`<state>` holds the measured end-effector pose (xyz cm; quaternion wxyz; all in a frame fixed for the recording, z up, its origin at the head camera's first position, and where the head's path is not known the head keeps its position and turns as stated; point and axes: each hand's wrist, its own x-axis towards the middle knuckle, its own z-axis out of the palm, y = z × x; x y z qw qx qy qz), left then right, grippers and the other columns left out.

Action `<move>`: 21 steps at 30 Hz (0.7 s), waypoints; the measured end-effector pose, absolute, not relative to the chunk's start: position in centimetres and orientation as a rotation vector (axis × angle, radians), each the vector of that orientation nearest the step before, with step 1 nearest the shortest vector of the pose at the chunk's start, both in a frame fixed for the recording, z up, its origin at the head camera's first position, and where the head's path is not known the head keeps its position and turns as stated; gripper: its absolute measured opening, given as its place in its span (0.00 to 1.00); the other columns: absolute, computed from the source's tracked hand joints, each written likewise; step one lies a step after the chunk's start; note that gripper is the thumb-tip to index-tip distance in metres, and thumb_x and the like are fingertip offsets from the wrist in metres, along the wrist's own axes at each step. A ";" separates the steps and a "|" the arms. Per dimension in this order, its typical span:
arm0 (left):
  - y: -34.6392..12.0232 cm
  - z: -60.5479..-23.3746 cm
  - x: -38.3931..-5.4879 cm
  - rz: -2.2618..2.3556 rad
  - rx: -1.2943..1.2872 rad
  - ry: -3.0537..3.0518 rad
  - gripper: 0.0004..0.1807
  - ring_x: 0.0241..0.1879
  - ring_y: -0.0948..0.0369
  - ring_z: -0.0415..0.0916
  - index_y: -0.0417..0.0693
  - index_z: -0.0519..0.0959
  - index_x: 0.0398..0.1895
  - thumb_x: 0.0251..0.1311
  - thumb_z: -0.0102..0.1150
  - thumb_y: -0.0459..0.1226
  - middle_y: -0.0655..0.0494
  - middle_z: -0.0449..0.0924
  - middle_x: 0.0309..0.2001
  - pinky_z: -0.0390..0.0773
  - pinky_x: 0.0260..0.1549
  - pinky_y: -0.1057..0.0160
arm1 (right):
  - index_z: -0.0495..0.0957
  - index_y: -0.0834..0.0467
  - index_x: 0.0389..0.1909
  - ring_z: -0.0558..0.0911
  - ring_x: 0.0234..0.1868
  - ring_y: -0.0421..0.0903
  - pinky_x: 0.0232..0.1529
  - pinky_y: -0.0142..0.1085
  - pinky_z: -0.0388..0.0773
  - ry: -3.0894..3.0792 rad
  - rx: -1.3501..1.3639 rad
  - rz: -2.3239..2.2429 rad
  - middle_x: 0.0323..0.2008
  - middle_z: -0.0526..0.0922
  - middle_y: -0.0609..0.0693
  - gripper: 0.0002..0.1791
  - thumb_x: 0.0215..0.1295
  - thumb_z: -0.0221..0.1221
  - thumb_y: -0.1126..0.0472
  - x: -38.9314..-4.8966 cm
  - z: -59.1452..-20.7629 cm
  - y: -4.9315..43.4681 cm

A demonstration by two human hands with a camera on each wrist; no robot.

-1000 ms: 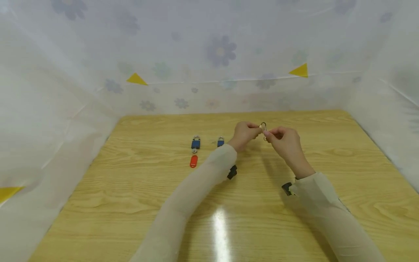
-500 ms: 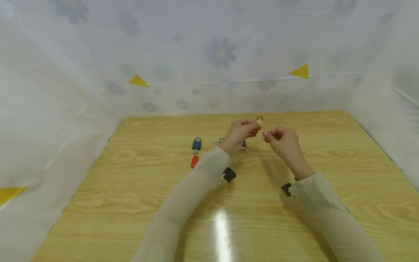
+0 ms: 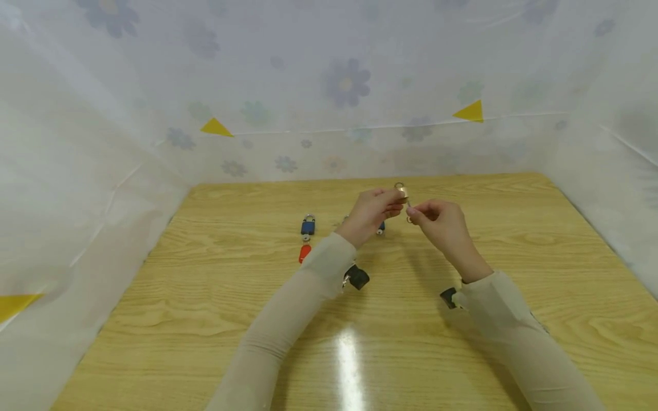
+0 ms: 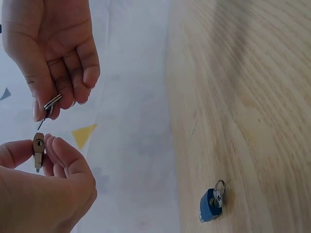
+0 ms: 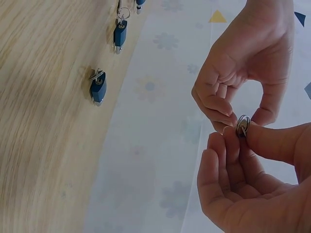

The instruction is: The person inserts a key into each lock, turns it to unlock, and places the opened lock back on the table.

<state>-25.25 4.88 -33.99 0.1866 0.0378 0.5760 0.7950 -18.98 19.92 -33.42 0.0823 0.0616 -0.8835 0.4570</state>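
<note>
My left hand (image 3: 371, 212) holds a small brass padlock (image 3: 403, 193) between thumb and fingers, shackle pointing away. In the left wrist view, the padlock's keyhole face (image 4: 39, 142) is turned toward my right hand (image 4: 60, 53). That hand pinches a key (image 4: 41, 124) by its head, with the blade's tip right at the keyhole. The key's split ring (image 5: 243, 125) shows at my right fingertips in the right wrist view; the padlock there is mostly hidden behind the fingers. Both hands are above the far part of the table.
On the wooden table (image 3: 205, 297) lie blue padlocks: one at left (image 3: 308, 227) with a key and red tag (image 3: 305, 254), another (image 3: 381, 227) just past my left hand, and a third mostly hidden behind it. A flowered white sheet (image 3: 288, 142) rises behind the table.
My left hand has moved left and slightly away with the padlock, baring one blue padlock and covering another. My right hand has shifted slightly left, still pinching the key.
</note>
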 end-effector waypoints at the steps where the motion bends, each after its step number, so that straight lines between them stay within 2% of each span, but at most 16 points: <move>1: 4.9 -34.0 -25.3 2.244 0.110 1.611 0.09 0.36 0.62 0.75 0.34 0.78 0.44 0.68 0.54 0.33 0.55 0.79 0.35 0.70 0.59 0.52 | 0.82 0.67 0.40 0.80 0.31 0.41 0.31 0.32 0.76 -2.642 0.188 1.364 0.36 0.84 0.61 0.18 0.70 0.56 0.53 -19.0 -33.4 19.9; 7: 4.7 -33.8 -25.3 2.253 0.098 1.593 0.10 0.34 0.62 0.76 0.33 0.80 0.43 0.68 0.55 0.32 0.53 0.79 0.34 0.69 0.60 0.50 | 0.81 0.67 0.41 0.81 0.32 0.43 0.34 0.35 0.76 -2.660 0.208 1.362 0.37 0.84 0.62 0.20 0.70 0.56 0.51 -19.3 -33.4 19.9; 11: 4.8 -33.8 -25.3 2.240 0.093 1.607 0.06 0.33 0.62 0.76 0.38 0.81 0.37 0.67 0.56 0.32 0.54 0.80 0.32 0.77 0.50 0.59 | 0.81 0.67 0.42 0.81 0.34 0.46 0.36 0.37 0.76 -2.669 0.218 1.368 0.36 0.84 0.61 0.21 0.70 0.55 0.51 -19.4 -33.4 19.9; 14: 4.7 -33.8 -25.3 2.240 0.096 1.603 0.05 0.32 0.62 0.76 0.42 0.80 0.33 0.66 0.57 0.32 0.54 0.80 0.32 0.78 0.42 0.65 | 0.81 0.67 0.42 0.82 0.34 0.48 0.36 0.38 0.76 -2.674 0.227 1.370 0.36 0.84 0.60 0.21 0.70 0.55 0.51 -19.5 -33.4 19.9; 21: 4.5 -33.8 -25.0 2.254 0.107 1.577 0.05 0.34 0.62 0.76 0.43 0.80 0.31 0.66 0.57 0.33 0.54 0.81 0.34 0.78 0.47 0.62 | 0.81 0.68 0.42 0.82 0.36 0.49 0.36 0.37 0.76 -2.674 0.229 1.365 0.36 0.85 0.60 0.21 0.71 0.55 0.51 -19.4 -33.2 19.8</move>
